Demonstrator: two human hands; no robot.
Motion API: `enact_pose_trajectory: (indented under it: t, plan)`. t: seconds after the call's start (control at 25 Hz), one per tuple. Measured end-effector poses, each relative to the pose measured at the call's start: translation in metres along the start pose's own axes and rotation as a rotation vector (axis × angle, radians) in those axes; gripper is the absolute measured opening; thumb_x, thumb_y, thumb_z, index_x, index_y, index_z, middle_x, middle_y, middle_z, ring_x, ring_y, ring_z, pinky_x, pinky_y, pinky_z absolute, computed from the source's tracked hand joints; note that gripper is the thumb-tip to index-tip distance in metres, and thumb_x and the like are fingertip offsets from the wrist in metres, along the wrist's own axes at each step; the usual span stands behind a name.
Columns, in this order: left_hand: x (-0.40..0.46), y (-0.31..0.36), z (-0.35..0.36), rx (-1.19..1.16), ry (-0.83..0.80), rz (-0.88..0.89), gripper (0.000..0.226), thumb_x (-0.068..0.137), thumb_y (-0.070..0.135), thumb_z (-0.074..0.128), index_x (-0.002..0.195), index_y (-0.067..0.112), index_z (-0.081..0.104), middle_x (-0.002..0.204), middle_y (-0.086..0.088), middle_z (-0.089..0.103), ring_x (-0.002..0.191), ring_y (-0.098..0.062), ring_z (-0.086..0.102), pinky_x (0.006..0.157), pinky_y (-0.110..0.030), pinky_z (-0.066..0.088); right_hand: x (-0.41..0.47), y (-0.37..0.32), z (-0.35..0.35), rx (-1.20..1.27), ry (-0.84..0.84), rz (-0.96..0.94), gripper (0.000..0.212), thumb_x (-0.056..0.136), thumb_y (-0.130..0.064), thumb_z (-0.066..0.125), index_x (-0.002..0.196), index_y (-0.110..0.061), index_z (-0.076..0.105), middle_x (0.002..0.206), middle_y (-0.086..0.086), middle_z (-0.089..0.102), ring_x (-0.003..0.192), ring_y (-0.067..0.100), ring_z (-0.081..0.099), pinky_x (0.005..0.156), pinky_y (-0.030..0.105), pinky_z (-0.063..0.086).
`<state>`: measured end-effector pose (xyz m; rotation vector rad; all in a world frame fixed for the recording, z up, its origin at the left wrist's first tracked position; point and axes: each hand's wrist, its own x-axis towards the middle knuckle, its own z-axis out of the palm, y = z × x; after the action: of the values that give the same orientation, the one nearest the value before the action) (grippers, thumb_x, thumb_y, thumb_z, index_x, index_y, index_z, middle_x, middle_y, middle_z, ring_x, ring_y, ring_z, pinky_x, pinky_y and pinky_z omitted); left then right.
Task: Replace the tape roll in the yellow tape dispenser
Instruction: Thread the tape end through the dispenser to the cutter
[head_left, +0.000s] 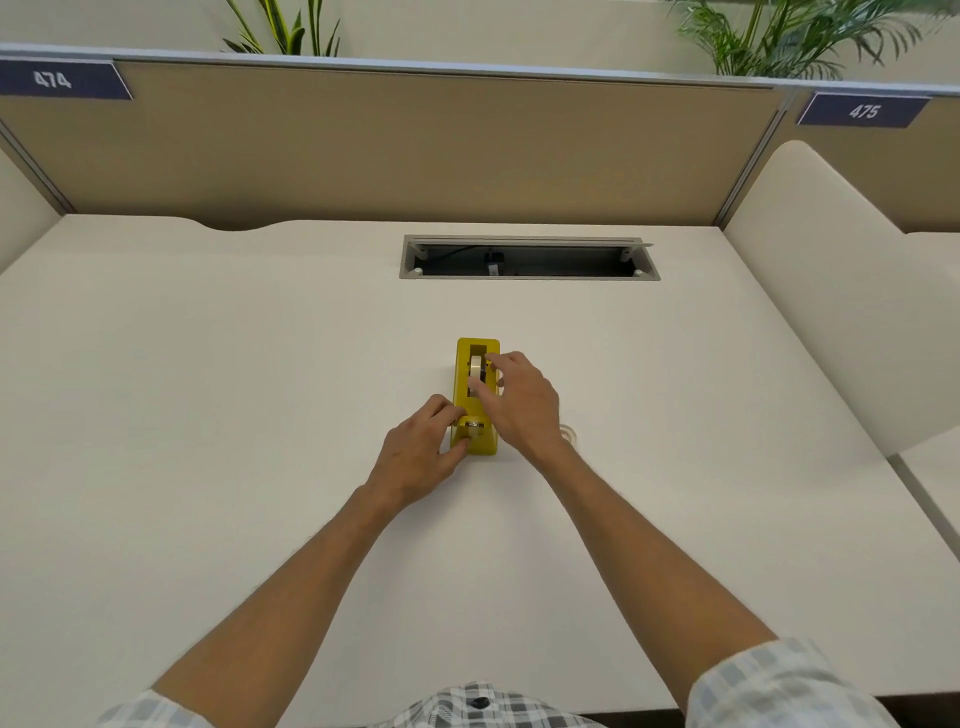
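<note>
The yellow tape dispenser (464, 395) stands lengthwise on the white desk (208, 415), its cutter end nearest me. A pale tape roll (475, 366) sits in its slot. My left hand (418, 457) grips the dispenser's near end from the left side. My right hand (517, 402) reaches over from the right, with thumb and fingers on the roll and its hub. A clear tape roll (569, 434) lies on the desk just right of my right wrist, mostly hidden.
An open cable tray (527, 257) is cut into the desk beyond the dispenser. A tan partition (389, 145) closes the back, with plants behind it. A white divider (831, 291) stands at the right.
</note>
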<state>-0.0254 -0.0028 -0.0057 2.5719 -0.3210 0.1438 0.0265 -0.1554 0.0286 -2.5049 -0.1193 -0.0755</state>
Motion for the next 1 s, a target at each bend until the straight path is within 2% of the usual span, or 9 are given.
enact_pose_trajectory:
  t: [0.08,0.24,0.36,0.44,0.52,0.64,0.8,1.0]
  plan:
    - [0.000,0.000,0.000,-0.002,0.003,0.007,0.028,0.090,0.034,0.061,0.113,0.018,0.058,0.111,0.005,0.055,0.072,-0.010,0.049,0.059,-0.022,0.041,0.010,-0.004,0.001,-0.051,-0.025,0.016,0.042,0.094,-0.046,0.053,0.126,-0.021,0.061,0.119,-0.003,0.057,0.096,0.020,0.062,0.076,0.031,0.044]
    - [-0.001,-0.001,0.001,-0.015,0.010,-0.010,0.029,0.090,0.034,0.061,0.115,0.018,0.059,0.112,0.005,0.056,0.075,-0.009,0.049,0.062,-0.021,0.040,0.017,-0.010,0.005,-0.130,0.008,0.050,0.032,0.091,-0.045,0.053,0.090,-0.018,0.070,0.096,-0.002,0.058,0.077,0.017,0.055,0.064,0.028,0.038]
    - [-0.001,-0.001,-0.001,-0.016,0.023,-0.010,0.029,0.090,0.034,0.062,0.115,0.019,0.061,0.112,0.005,0.058,0.076,-0.009,0.050,0.063,-0.021,0.041,0.017,-0.013,0.008,-0.142,0.042,0.084,0.032,0.088,-0.039,0.054,0.068,-0.016,0.062,0.077,-0.001,0.057,0.068,0.020,0.054,0.057,0.028,0.036]
    - [-0.001,-0.001,-0.001,-0.013,0.025,-0.008,0.029,0.090,0.033,0.062,0.115,0.019,0.062,0.111,0.005,0.058,0.075,-0.009,0.048,0.063,-0.022,0.040,0.016,-0.016,0.010,-0.102,0.059,0.117,0.031,0.084,-0.035,0.056,0.061,-0.014,0.055,0.065,0.000,0.056,0.061,0.023,0.053,0.054,0.029,0.037]
    - [-0.001,-0.001,-0.001,-0.012,0.024,-0.003,0.029,0.090,0.032,0.062,0.115,0.018,0.062,0.111,0.005,0.059,0.074,-0.009,0.048,0.063,-0.023,0.040,0.015,-0.019,0.012,-0.060,0.074,0.147,0.028,0.082,-0.031,0.058,0.062,-0.012,0.056,0.060,0.002,0.057,0.058,0.025,0.054,0.054,0.032,0.042]
    - [-0.001,-0.002,-0.001,-0.013,0.027,-0.002,0.029,0.090,0.032,0.062,0.115,0.019,0.063,0.110,0.005,0.058,0.074,-0.009,0.048,0.063,-0.023,0.040,0.015,-0.021,0.011,-0.035,0.090,0.179,0.024,0.081,-0.029,0.061,0.069,-0.008,0.063,0.064,0.005,0.063,0.061,0.027,0.059,0.060,0.036,0.050]
    - [-0.001,-0.002,-0.001,-0.020,0.019,-0.005,0.028,0.090,0.034,0.062,0.114,0.020,0.063,0.110,0.006,0.058,0.075,-0.009,0.049,0.063,-0.024,0.043,0.013,-0.020,0.013,-0.009,0.114,0.186,0.022,0.080,-0.028,0.063,0.071,-0.008,0.065,0.066,0.006,0.065,0.063,0.027,0.061,0.063,0.038,0.052]
    - [-0.002,-0.001,-0.001,-0.018,0.019,0.001,0.029,0.090,0.034,0.062,0.116,0.019,0.062,0.110,0.005,0.058,0.076,-0.008,0.049,0.063,-0.021,0.039,0.010,-0.018,0.012,0.004,0.118,0.157,0.026,0.083,-0.033,0.064,0.071,-0.010,0.066,0.065,0.003,0.066,0.063,0.023,0.062,0.067,0.040,0.054]
